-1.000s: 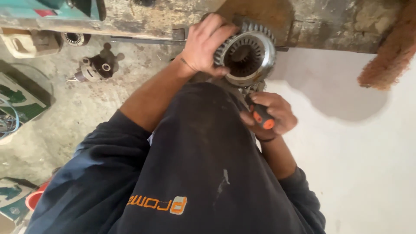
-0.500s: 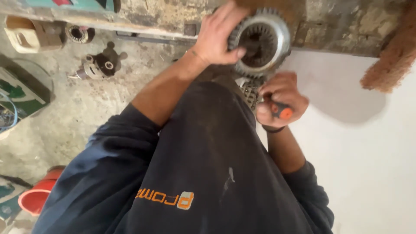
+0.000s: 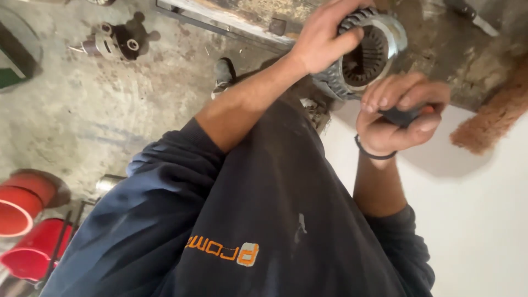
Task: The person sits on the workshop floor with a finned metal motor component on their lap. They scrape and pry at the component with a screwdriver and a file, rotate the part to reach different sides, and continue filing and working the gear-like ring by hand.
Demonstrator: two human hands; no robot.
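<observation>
At the top of the view, near the edge of a rough, stained table (image 3: 440,38), a person in a dark blue sweatshirt holds a round metal motor stator (image 3: 366,55), a ribbed ring with a slotted inner bore. One hand (image 3: 324,36), on the arm that comes up from the left side of the picture with its sleeve pushed to the elbow, is clamped over the stator's rim, thumb lying across the bore. Because the camera looks down over the body, I cannot tell for sure which arm is which; this one appears to be the left. The other hand (image 3: 399,115), wearing a thin dark wristband, sits just below the stator, its fingers curled shut around a dark tool handle (image 3: 404,114) with a trace of orange.

Below lies a dusty concrete floor. A small grey motor part (image 3: 118,41) rests on it at the upper left, well apart from the hands. Red plastic tubs (image 3: 25,220) stand at the lower left.
</observation>
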